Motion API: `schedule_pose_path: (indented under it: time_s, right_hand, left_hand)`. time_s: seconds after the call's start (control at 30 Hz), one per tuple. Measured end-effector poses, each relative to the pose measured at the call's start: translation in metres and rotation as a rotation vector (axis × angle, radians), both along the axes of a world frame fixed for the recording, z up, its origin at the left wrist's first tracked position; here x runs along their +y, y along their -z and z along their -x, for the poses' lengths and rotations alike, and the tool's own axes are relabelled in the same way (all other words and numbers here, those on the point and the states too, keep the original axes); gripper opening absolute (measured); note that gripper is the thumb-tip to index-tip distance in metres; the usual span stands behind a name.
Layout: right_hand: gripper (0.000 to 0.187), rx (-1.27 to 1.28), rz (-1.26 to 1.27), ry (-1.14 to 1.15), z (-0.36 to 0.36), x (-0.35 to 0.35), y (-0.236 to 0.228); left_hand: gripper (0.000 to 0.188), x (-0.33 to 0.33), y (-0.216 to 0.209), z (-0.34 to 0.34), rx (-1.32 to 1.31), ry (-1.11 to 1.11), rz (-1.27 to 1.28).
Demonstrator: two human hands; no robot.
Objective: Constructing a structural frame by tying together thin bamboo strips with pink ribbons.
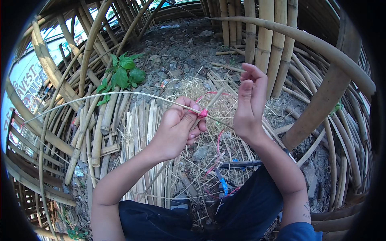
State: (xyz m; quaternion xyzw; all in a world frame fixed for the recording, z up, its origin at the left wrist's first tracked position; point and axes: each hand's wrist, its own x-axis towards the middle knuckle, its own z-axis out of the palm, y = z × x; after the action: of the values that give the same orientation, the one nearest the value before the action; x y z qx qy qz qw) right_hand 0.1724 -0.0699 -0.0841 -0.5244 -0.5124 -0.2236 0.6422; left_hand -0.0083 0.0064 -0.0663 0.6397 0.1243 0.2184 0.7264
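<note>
My left hand (175,126) pinches a crossing of thin bamboo strips between thumb and fingers. One long, bent strip (140,94) arcs far out to the left. A shorter flat strip (216,99) crosses it at a slant. Bright pink string (203,113) is wrapped round the crossing, just beyond my left fingertips. My right hand (251,106) is raised beside the right end of the long strip, fingers upward and slightly bent, thumb apart, with nothing visible in it. A loose pink length (219,142) hangs below the crossing.
A dark blade (240,164) and a tool with a blue-wrapped handle (223,186) lie by my legs among shavings. Split bamboo slats (140,120) are stacked at left. Thick bamboo poles (321,100) stand at right; a leafy plant (124,72) grows at far left.
</note>
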Motion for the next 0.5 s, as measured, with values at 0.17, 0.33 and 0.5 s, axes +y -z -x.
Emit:
schedule_pose_path:
  time_s: [0.17, 0.33, 0.5]
  right_hand:
    - [0.029, -0.545, -0.2, 0.033, 0.027, -0.016, 0.0]
    - [0.029, -0.74, -0.101, 0.21, 0.035, -0.007, 0.001]
    - [0.03, -0.755, -0.111, 0.279, 0.041, -0.008, 0.007]
  left_hand:
    - [0.006, 0.01, 0.003, 0.0, -0.033, -0.009, 0.034]
    - [0.005, 0.011, 0.005, 0.001, -0.073, -0.029, 0.069]
    - [0.009, 0.011, 0.004, 0.005, -0.112, -0.031, 0.08]
